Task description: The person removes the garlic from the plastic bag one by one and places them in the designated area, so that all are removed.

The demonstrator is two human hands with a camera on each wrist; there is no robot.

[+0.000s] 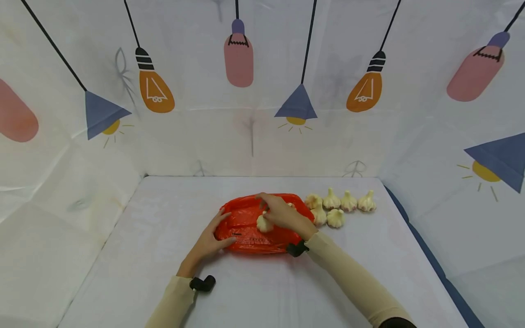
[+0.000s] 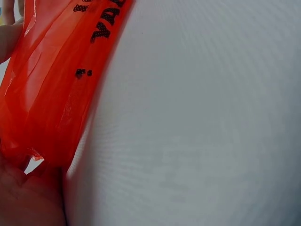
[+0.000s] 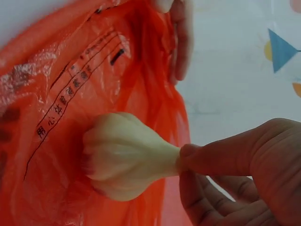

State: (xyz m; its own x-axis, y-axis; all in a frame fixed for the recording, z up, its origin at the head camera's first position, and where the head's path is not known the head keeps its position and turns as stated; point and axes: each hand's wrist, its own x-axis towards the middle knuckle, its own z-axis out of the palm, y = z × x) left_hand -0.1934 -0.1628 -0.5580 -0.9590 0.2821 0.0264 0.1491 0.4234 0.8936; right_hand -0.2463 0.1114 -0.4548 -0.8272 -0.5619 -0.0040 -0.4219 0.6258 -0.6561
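A white table (image 1: pixel 164 273) fills the lower part of the head view, its surface faintly creased; a dark blue strip (image 1: pixel 430 259) runs along its right edge; white sheeting (image 1: pixel 254 146) rises as walls at the back edge and both sides, printed with hanging bulbs in orange (image 1: pixel 155 91) and pink (image 1: pixel 239 59) and blue cone lamps (image 1: pixel 296 104) on black cords; the light is even and soft, with faint shadows at the back corners.

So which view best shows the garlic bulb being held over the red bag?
The right wrist view: the pale white garlic bulb fills the frame, pinched by its stem in the right hand. The head view shows it small; the left wrist view shows only the red plastic bag.
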